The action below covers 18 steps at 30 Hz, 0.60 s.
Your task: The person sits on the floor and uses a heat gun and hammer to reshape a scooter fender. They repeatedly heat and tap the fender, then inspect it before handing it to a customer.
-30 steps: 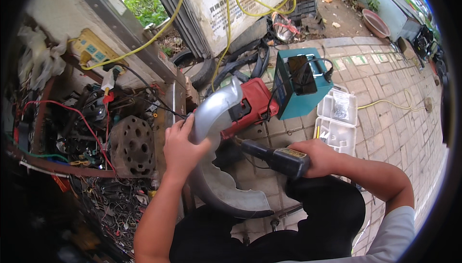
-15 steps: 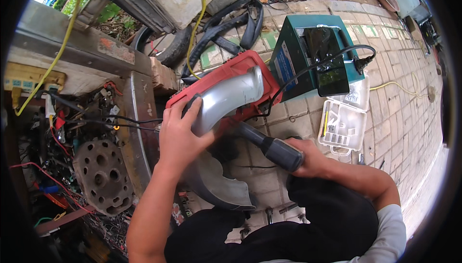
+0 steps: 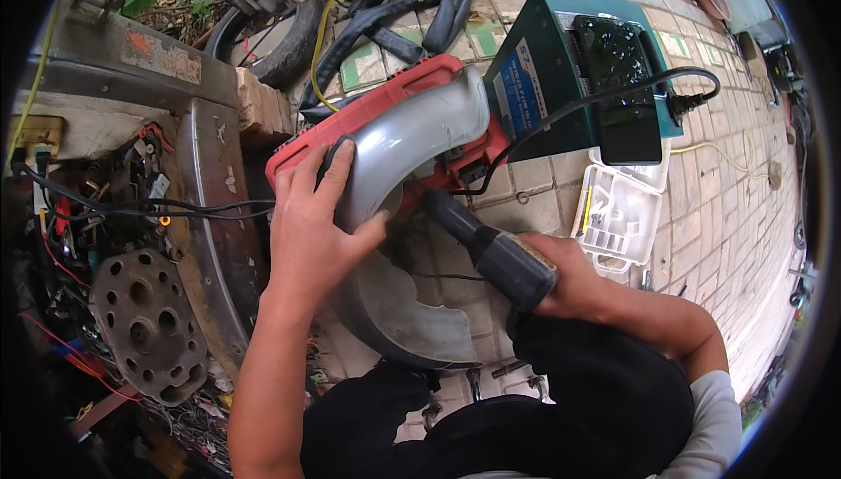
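Observation:
A curved silver-grey plastic fender (image 3: 408,153) stands in front of me, its arched upper end leaning by a red plastic case (image 3: 302,144). My left hand (image 3: 308,223) grips the fender's left side, fingers over the outer face and thumb at the inner edge. The fender's broad lower part (image 3: 412,312) reaches down between my knees. In my right hand (image 3: 569,276) is a black-handled power tool (image 3: 504,264), its front end pointing up and left at the fender's inner side. Shadow and the fender hide the tool's tip, so contact cannot be made out.
A dark green box (image 3: 547,85) stands at the far right, with a black phone (image 3: 620,93) and a thick black cable (image 3: 604,95) on it. Beside it lies an opened white compartment case (image 3: 618,214). On the left sit a metal-edged bench (image 3: 215,225) and a perforated metal plate (image 3: 149,326).
The whole view has shifted, so the surroundings sit farther left and mostly higher. Both hands keep their hold, and the tool stays at the fender's inner side.

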{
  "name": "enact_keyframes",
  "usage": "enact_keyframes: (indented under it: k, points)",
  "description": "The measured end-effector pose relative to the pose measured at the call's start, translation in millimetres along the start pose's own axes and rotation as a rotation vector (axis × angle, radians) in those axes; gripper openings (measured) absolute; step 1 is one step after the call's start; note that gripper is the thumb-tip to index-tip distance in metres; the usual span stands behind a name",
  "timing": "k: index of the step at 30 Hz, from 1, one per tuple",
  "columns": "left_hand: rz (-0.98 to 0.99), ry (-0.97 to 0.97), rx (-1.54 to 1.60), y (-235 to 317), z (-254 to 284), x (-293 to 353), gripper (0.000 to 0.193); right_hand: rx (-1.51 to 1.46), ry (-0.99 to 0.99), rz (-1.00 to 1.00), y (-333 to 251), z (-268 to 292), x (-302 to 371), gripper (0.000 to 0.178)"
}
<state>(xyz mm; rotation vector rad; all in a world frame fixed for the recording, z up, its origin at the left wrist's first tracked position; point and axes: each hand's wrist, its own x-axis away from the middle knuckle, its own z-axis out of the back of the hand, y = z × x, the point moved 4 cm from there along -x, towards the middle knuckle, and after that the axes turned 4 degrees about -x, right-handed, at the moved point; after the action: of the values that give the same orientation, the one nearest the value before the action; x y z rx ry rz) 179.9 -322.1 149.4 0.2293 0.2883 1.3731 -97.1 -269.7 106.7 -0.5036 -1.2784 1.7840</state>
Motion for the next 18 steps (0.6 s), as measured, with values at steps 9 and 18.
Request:
enact_keyframes:
  k: [9,18]
  points:
    - [0.047,-0.014,-0.01,7.4,-9.4,4.8,0.086,0.105,-0.061,-0.031,-0.3,18.4,-10.8,0.057]
    - [-0.013,0.063,-0.02,6.4,-8.8,5.6,0.082,0.174,-0.19,0.005,-8.0,39.4,-29.1,0.059]
